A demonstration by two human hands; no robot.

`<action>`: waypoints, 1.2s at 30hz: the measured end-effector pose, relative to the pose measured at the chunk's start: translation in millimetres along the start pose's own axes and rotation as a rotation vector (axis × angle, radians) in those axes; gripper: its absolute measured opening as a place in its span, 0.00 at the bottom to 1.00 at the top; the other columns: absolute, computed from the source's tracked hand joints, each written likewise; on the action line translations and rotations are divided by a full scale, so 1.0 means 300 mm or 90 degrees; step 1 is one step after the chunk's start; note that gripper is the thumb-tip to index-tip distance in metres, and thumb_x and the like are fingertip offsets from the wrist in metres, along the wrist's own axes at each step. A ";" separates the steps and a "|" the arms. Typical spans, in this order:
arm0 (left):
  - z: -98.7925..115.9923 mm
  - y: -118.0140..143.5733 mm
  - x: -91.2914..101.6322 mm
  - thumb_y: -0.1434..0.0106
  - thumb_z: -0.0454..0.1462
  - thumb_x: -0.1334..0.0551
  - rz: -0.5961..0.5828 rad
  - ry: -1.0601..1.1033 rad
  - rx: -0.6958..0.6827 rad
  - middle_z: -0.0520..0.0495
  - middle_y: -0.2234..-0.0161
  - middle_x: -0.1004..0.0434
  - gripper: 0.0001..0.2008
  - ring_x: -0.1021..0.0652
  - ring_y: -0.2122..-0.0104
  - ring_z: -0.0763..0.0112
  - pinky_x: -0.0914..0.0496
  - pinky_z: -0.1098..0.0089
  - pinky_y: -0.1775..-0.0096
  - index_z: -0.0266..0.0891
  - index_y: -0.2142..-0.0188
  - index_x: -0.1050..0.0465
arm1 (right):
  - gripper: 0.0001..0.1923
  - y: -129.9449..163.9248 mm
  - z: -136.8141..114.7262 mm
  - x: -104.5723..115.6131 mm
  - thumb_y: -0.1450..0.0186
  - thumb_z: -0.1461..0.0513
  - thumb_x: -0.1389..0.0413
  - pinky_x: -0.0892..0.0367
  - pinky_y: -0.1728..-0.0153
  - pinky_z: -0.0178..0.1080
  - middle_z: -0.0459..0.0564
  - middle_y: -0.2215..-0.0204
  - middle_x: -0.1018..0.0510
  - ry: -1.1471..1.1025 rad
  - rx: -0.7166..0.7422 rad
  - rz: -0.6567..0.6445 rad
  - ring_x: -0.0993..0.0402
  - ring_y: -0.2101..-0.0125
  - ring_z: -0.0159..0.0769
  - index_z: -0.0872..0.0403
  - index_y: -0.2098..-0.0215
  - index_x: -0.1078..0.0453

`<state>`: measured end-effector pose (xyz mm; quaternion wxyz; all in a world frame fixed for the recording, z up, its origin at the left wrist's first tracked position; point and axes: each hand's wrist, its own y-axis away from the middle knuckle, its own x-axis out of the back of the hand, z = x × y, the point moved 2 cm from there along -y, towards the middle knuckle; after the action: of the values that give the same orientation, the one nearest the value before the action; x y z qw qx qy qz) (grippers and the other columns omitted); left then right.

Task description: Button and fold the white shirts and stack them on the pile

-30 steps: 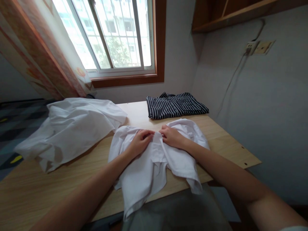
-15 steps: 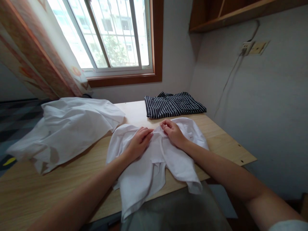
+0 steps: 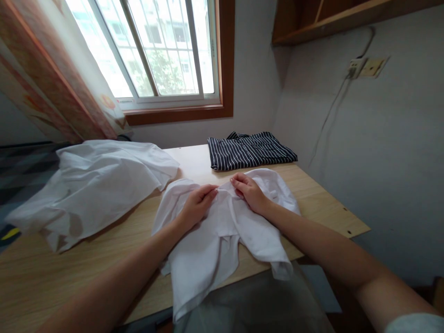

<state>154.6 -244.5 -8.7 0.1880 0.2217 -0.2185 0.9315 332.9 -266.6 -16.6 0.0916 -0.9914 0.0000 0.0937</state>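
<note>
A white shirt point(image 3: 204, 249) lies spread and rumpled on the wooden table, its lower parts hanging past the near edge. My left hand point(image 3: 199, 202) pinches the shirt's upper middle between thumb and fingers. Just to the right, my right hand point(image 3: 249, 192) grips the same upper edge with curled fingers. A short stretch of cloth spans the gap between both hands. Which part of the shirt is pinched I cannot tell for sure.
Behind the shirt lies a folded black-and-white striped garment point(image 3: 251, 151). Another white cloth point(image 3: 100, 185) is heaped at the left, over the table's point(image 3: 322, 203) edge. A curtain point(image 3: 58, 69) hangs beside the window. A wooden shelf point(image 3: 333, 21) juts from the wall at upper right.
My left hand has shifted slightly left and its fingers have closed into a pinch on the shirt. The right hand keeps nearly the same place.
</note>
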 end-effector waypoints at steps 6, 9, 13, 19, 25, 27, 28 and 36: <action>0.004 0.002 -0.002 0.40 0.47 0.41 0.002 0.007 0.002 0.51 0.69 0.21 0.14 0.24 0.69 0.68 0.29 0.70 0.65 0.41 0.65 0.23 | 0.14 0.005 -0.002 -0.006 0.46 0.52 0.40 0.57 0.81 0.33 0.38 0.82 0.41 -0.016 -0.044 -0.031 0.50 0.82 0.25 0.52 0.73 0.36; 0.012 0.009 -0.005 0.39 0.46 0.40 0.054 -0.011 -0.004 0.51 0.68 0.20 0.13 0.24 0.68 0.68 0.30 0.70 0.63 0.41 0.66 0.24 | 0.14 0.008 0.005 -0.012 0.46 0.53 0.39 0.56 0.81 0.33 0.38 0.81 0.41 -0.014 -0.056 -0.042 0.49 0.81 0.26 0.52 0.73 0.37; 0.019 0.014 -0.008 0.38 0.47 0.40 0.102 -0.050 -0.009 0.51 0.70 0.20 0.13 0.24 0.69 0.68 0.31 0.70 0.64 0.40 0.67 0.23 | 0.14 0.008 0.025 -0.015 0.45 0.53 0.39 0.52 0.79 0.33 0.39 0.80 0.40 -0.002 -0.056 -0.058 0.47 0.80 0.27 0.52 0.72 0.36; 0.013 0.018 -0.018 0.37 0.46 0.41 0.108 -0.110 -0.015 0.52 0.73 0.21 0.15 0.26 0.73 0.71 0.35 0.72 0.69 0.39 0.66 0.21 | 0.13 0.006 0.033 -0.012 0.43 0.53 0.41 0.52 0.78 0.33 0.39 0.80 0.38 0.041 -0.031 -0.082 0.47 0.79 0.27 0.53 0.73 0.35; -0.005 0.003 0.037 0.38 0.47 0.40 0.181 -0.129 -0.004 0.51 0.70 0.20 0.15 0.25 0.71 0.69 0.33 0.71 0.66 0.39 0.66 0.21 | 0.15 0.014 0.009 0.008 0.45 0.54 0.40 0.51 0.78 0.32 0.40 0.81 0.40 0.058 -0.025 -0.061 0.47 0.79 0.27 0.53 0.77 0.39; 0.000 -0.005 0.072 0.36 0.48 0.42 0.170 -0.211 -0.014 0.50 0.72 0.21 0.17 0.26 0.71 0.69 0.33 0.70 0.65 0.39 0.67 0.22 | 0.16 0.013 -0.011 0.027 0.43 0.51 0.42 0.49 0.79 0.33 0.39 0.81 0.41 0.094 -0.002 -0.042 0.47 0.80 0.27 0.53 0.76 0.39; 0.008 -0.006 0.086 0.36 0.49 0.43 0.136 -0.277 -0.032 0.49 0.72 0.22 0.18 0.26 0.69 0.68 0.33 0.69 0.63 0.40 0.67 0.22 | 0.17 0.012 -0.027 0.039 0.40 0.50 0.44 0.47 0.78 0.33 0.40 0.81 0.40 0.146 0.024 -0.040 0.45 0.80 0.28 0.53 0.76 0.38; 0.083 0.107 0.116 0.45 0.61 0.40 -0.154 -0.648 0.079 0.32 0.34 0.45 0.46 0.37 0.39 0.39 0.37 0.49 0.46 0.43 0.33 0.46 | 0.40 0.046 -0.117 0.213 0.50 0.46 0.33 0.41 0.44 0.52 0.59 0.41 0.35 0.919 0.069 -0.111 0.40 0.41 0.55 0.49 0.42 0.33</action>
<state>119.6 -274.8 18.1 0.1505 0.6806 -0.1998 0.6887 401.9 -285.4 3.0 0.1248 -0.7965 -0.0139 -0.5915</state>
